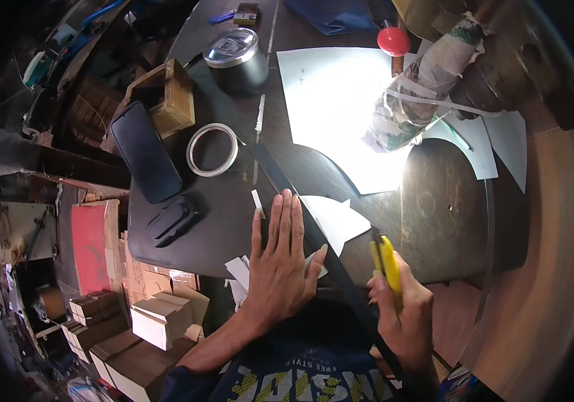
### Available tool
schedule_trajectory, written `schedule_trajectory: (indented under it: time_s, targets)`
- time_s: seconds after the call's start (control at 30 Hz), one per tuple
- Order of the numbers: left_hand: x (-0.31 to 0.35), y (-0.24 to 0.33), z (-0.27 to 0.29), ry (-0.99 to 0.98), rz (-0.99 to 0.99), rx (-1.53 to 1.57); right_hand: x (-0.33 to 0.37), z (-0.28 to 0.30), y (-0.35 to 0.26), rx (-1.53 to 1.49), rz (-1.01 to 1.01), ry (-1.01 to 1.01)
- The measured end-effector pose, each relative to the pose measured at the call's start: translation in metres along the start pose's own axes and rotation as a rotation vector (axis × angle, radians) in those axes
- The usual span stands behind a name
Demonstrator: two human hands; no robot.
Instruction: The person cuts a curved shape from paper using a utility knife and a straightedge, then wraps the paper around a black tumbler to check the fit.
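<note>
Far left, pale boxes (161, 321) sit low down, below the dark tabletop (223, 224). On the tabletop's left side lies a black phone (146, 153), with a small black case (174, 221) just below it. A wooden box (178, 107) is near the phone's top end, and a white tape ring (194, 151) lies flat to the right of the phone. A dark cup (240, 77) with a clear lid stands farther back. Next comes the left hand (278, 268). Its grip is open and flat, with the fingers straight and the fingertips and thumb on a long dark ruler (338, 266). The ruler slants across the tabletop's front edge. Just right of it lies a small white paper piece (337, 220), and a big white sheet (327, 100) is behind that, under bright light. On the right, the right hand (404, 301) has its grip closed around a yellow cutter (389, 268). The cutter's tip is by the paper piece, but it is too dark to tell if they touch.
</note>
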State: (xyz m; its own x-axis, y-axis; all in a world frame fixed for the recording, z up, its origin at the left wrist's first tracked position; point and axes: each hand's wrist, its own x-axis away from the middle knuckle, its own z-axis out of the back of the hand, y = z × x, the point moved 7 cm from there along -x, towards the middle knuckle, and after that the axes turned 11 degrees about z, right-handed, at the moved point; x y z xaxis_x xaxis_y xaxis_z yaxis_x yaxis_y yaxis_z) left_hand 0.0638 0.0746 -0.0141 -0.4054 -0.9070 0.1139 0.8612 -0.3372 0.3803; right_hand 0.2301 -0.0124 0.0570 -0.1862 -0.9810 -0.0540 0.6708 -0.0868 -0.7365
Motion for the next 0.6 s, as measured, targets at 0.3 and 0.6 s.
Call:
schedule_trajectory:
  time_s: [0.3, 0.6]
  targets:
    - [0.002, -0.002, 0.0, 0.07, -0.022, -0.019, -0.054, -0.066, -0.01, 0.047, 0.116, -0.298]
    - [0.004, -0.003, 0.001, 0.125, -0.006, 0.096, -0.065, -0.071, -0.026, 0.345, 0.039, -0.402]
